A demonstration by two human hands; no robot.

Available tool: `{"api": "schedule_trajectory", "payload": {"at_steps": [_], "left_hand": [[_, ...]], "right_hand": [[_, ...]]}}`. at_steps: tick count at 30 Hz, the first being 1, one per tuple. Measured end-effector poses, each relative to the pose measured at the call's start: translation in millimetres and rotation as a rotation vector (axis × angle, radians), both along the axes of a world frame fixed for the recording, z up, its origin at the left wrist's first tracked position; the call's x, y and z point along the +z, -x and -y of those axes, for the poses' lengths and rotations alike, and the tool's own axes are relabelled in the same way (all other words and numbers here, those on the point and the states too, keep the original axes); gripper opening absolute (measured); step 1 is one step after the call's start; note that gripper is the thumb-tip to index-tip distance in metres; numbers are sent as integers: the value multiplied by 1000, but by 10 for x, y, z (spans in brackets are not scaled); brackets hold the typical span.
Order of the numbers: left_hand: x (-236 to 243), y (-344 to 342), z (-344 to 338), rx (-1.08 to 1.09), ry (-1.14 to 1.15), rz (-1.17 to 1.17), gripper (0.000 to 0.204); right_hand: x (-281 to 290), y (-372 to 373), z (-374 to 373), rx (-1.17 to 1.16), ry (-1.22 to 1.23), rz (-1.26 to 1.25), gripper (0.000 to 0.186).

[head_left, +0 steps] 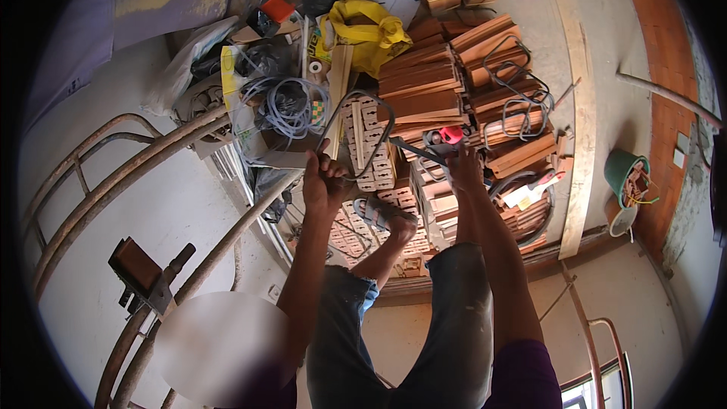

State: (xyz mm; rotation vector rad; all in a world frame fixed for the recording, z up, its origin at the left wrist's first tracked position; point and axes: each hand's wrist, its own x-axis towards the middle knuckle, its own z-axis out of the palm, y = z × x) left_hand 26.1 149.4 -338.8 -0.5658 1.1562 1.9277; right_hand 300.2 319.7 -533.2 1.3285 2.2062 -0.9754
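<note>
A bent rod [392, 115] was held in the left hand [326, 182] over stacked perforated bricks [372, 136]

The person's 2 bare hands were stretched out in front, well apart. The left hand's fingers were curled around the bent rod, which rose from the grip, arched over and came back down toward the same hand in an open loop. In the view the loop framed part of the perforated bricks.

The right hand [465, 170] was at the near end of a dark flat bar [419, 151], which slanted up toward the loop. Its fingers were partly hidden, so whether they were closed on the bar could not be told. A red object [451, 135] showed just beyond them, its kind unclear.

Rows of flat clay pieces [424, 102] were stacked ahead of the hands, with more bent rods [522, 102] lying across those on the right. 1 sandal [372, 213] showed between the forearms, over the bricks. Past the stacks were a yellow bag [371, 34] and, to the left, a coil of clear hose [288, 130]. A long wooden plank [579, 144] lay on the right; beyond it a green bucket [616, 174] held broken brick pieces [636, 182]. Rusty metal pipes [121, 191] curved along the left side.
</note>
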Motion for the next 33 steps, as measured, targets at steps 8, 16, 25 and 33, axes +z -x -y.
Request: {"api": "schedule_trajectory", "payload": {"at_steps": [8,16,25,33], "left_hand": [[125,-88,-89,189,-186,54,40],[682,-45,-259,223,-289,63,38],[2592,-92,-425,203,-287,19,46],[4233,-498,-874,-602,384,-703,44]], "right_hand": [[-904,368,-158,-393,43,-172,76],[178,-95,-353,-292,229,-271,72],[3464,-124,-42,-984,1561,-766,55],[5589,659,-224,-719,1390,-887,39]]}}
